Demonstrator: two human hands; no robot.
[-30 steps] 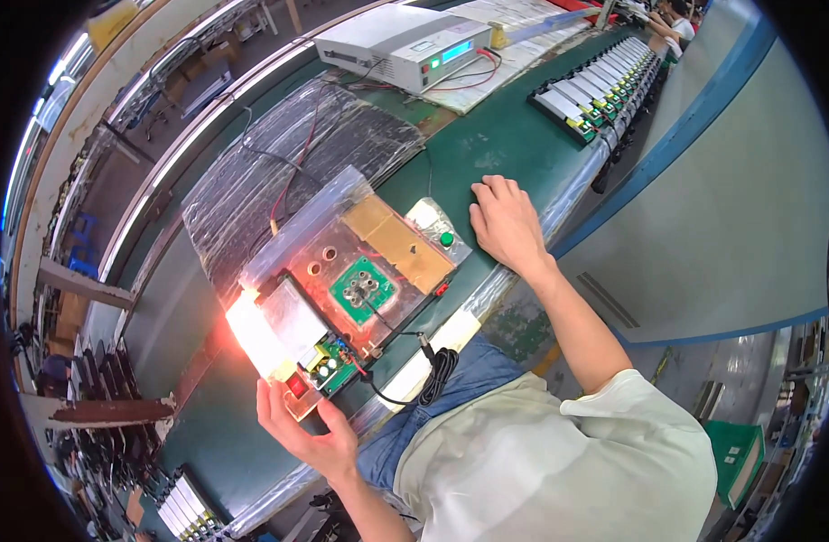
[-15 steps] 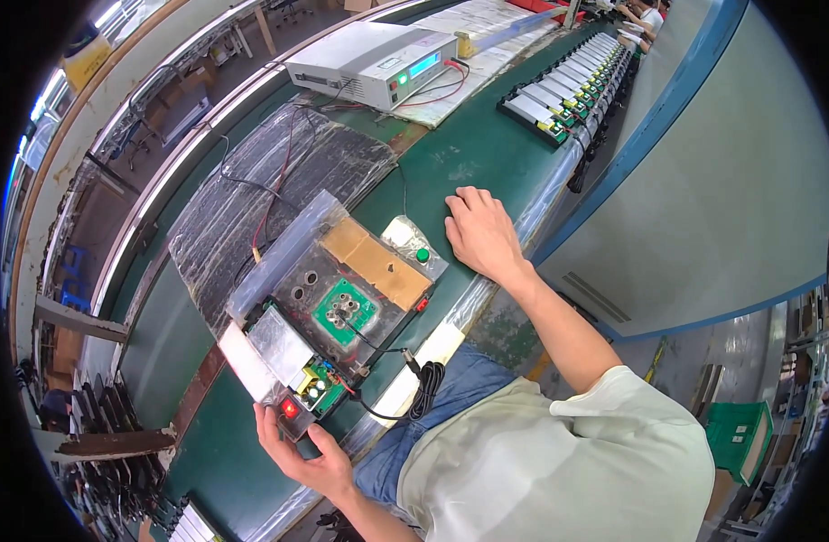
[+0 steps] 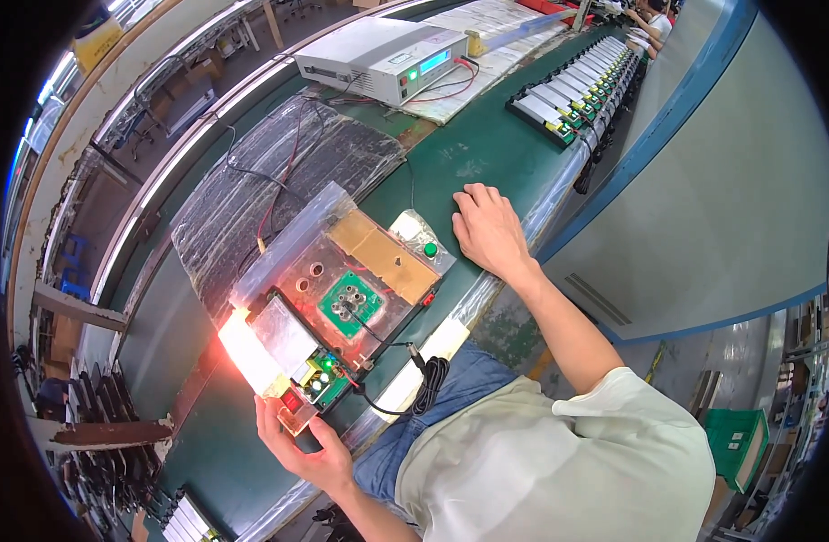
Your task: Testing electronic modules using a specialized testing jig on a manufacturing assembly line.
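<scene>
1. Step in hand, as I read it: a powered test of a lamp driver board. The long white lamp module with a green circuit board at its near end (image 3: 284, 361) lay in the clear acrylic test jig with a tan block on top (image 3: 342, 280), at the near edge of the green bench mat (image 3: 487, 144). The strip's left end glowed orange-red, so power looked on.
2. Left hand (image 3: 311, 447): cupped under the near end of the module, thumb up by a small red part on the board, fingers curled beneath. It gripped the end rather than pinching a corner.
3. Right hand (image 3: 489, 230): flat on the mat, fingers loosely spread, empty. It rested just right of the small box with a round green push button (image 3: 423, 246), not touching it.
4. Next move would likely call for reading the result, then keeping the module seated so the probes stay in contact. Probe contact itself was too small to tell from this view.
5. Around: a grey bench test instrument with a lit green display (image 3: 383, 59) at the far side, red and black leads running from it; a sheet of silvery crinkled foil (image 3: 270, 181) behind the jig; a row of white finished modules (image 3: 582, 86) far right; another person's hands (image 3: 645, 20) at the far end.
6. In the way: a coiled black cable (image 3: 428, 375) hung off the bench edge over the person's lap, near the left wrist's path. The leads crossing the foil could snag the jig.
</scene>
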